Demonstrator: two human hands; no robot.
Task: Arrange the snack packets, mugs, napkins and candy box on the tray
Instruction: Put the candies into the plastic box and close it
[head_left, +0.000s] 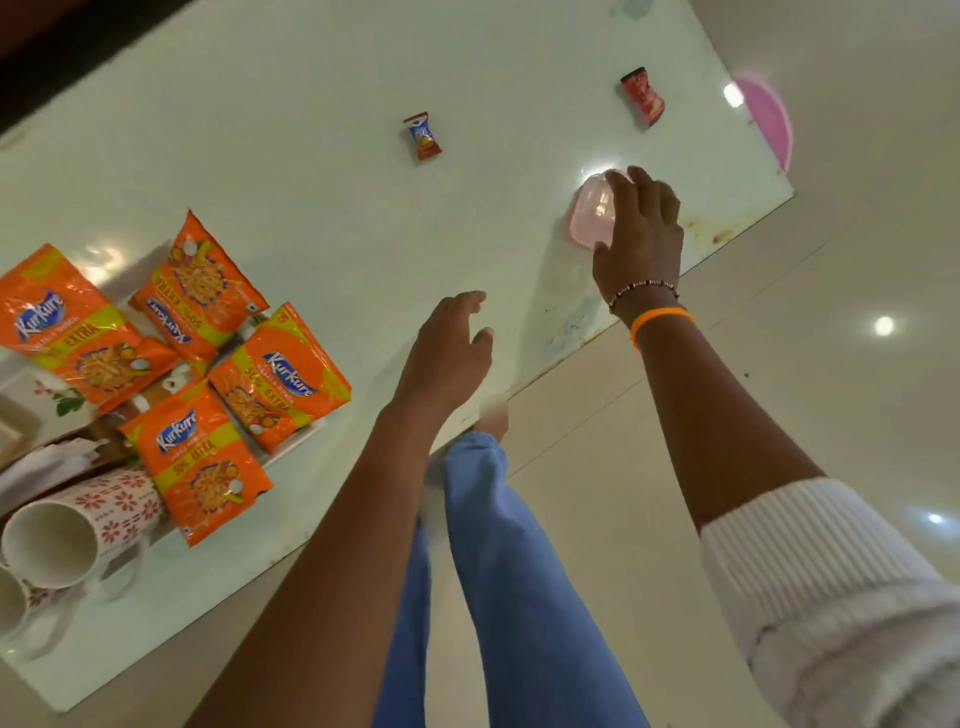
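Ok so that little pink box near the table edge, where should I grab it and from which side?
Grip the pink box across its two long sides, coming down from above. It lies flat and low on the table, so only its top and sides are free. The right hand already sits over it.
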